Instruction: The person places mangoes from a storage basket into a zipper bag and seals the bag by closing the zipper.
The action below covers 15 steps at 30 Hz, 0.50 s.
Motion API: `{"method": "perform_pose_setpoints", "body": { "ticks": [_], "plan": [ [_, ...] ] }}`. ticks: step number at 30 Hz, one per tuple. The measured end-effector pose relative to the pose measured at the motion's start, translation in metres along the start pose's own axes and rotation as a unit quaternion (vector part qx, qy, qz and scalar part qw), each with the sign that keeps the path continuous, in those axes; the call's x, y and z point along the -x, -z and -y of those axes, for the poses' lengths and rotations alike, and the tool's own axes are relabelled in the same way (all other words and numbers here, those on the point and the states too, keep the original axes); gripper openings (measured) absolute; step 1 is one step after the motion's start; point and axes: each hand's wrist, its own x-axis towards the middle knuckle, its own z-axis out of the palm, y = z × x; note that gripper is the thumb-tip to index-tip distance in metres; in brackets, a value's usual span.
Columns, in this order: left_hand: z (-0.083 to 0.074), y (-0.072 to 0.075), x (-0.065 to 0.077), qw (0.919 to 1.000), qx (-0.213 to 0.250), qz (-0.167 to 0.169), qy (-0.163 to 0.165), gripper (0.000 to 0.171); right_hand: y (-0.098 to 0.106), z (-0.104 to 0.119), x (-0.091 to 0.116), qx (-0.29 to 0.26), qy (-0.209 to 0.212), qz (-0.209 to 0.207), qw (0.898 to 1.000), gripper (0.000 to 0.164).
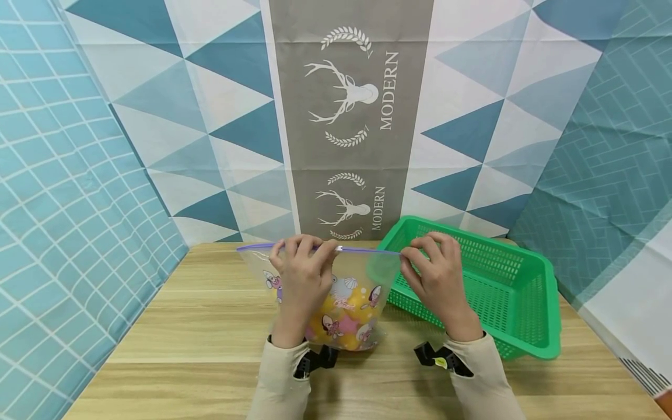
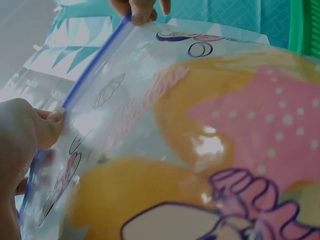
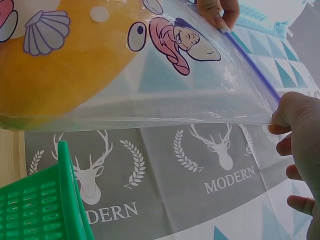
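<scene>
A clear printed zip bag (image 1: 341, 329) stands upright on the table, with orange-yellow round things (image 1: 358, 300) showing through its side. Along its top runs a purple zip strip (image 1: 367, 251) with a small white slider (image 1: 339, 248). My left hand (image 1: 304, 271) pinches the strip left of its middle, fingertips right at the slider. With thumb and forefinger my right hand (image 1: 436, 274) pinches the strip's right end; the right wrist view shows this corner held taut, the other fingers (image 3: 300, 202) spread apart. Shells, a pink starfish (image 2: 280, 115) and cartoon figures are printed on the bag.
A green perforated basket (image 1: 551, 315) stands on the right of the wooden table (image 1: 199, 332), behind and beside my right hand; its left end overlaps the bag in the head view. Patterned sheets (image 1: 352, 146) hang behind the table and at both sides.
</scene>
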Motion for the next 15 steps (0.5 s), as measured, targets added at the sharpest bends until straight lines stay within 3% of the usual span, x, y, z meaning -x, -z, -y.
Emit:
{"method": "perform_pose_setpoints", "body": {
  "ticks": [15],
  "plan": [
    [0.013, 0.009, -0.001, 0.9998, -0.009, 0.003, 0.02, 0.005, 0.0, -0.005, 0.001, -0.003, -0.008, -0.004, 1.0, 0.032]
  ]
}}
